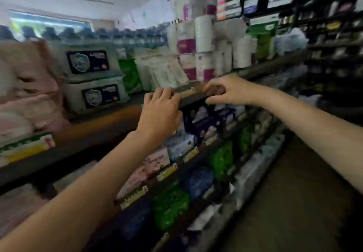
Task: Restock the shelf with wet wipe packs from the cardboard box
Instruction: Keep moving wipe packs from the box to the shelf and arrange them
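Note:
The view is blurred by motion. A white wet wipe pack (165, 72) leans on the upper shelf (102, 118), beside green packs (130, 75). My left hand (161, 110) reaches up to the shelf's front edge, its fingertips curled just under the white pack's lower edge; the blur hides whether they grip it. My right hand (225, 90) hovers at the same edge to the right of the pack, thumb and fingers apart and nothing visibly in it. No cardboard box is in view.
Grey packs with dark labels (96, 94) and pink packs (25, 94) fill the shelf's left. Paper rolls (204, 43) stand behind my right hand. Lower shelves hold blue, green and pink packs (220, 159). The brown aisle floor (294, 202) lies at right.

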Demonstrator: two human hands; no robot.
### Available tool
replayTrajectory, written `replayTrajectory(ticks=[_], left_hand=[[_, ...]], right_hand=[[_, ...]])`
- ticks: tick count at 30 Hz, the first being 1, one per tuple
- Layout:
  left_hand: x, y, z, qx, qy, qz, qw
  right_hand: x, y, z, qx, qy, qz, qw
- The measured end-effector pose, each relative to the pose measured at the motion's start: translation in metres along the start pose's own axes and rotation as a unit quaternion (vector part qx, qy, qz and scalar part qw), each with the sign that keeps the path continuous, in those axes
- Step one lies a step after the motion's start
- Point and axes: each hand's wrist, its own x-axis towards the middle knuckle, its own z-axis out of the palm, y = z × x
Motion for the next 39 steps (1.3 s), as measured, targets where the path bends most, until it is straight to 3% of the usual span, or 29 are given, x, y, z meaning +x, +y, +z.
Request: replayTrajectory(ticks=[4,9,15,19,25,29,34,39], left_hand=[[0.006,0.147,0.052,-0.093,-0.078,0.153,0.981],[-0.025,0.340,0.084,-0.152,-0.166,0.326,0.918],[-0.106,0.545,0.111,-0.187,-0.241,0.473,0.827],[-0.159,0.651,0.135,-0.177,-0.317,0.515,0.776],[-0.213,0.714,0.184,-0.161,-0.408,0.505,0.743],[-0.256,0.730,0.230,-0.173,-0.457,0.480,0.728],[-0.319,0.735,0.267,-0.168,-0.509,0.527,0.660],[-0.353,0.731,0.281,-0.144,-0.544,0.540,0.626]], right_hand=[[-0.154,0.136,0.003,0.023,-0.048,0.217,0.975],[-0.371,0.245,0.032,0.087,-0.032,0.436,0.895],[-0.578,0.317,0.093,0.222,0.011,0.580,0.784],[-0.667,0.360,0.143,0.268,-0.019,0.629,0.729],[-0.715,0.401,0.222,0.312,-0.048,0.654,0.687],[-0.731,0.415,0.301,0.323,-0.093,0.635,0.696],[-0.764,0.406,0.386,0.369,-0.197,0.607,0.676],[-0.761,0.393,0.417,0.418,-0.205,0.557,0.687]])
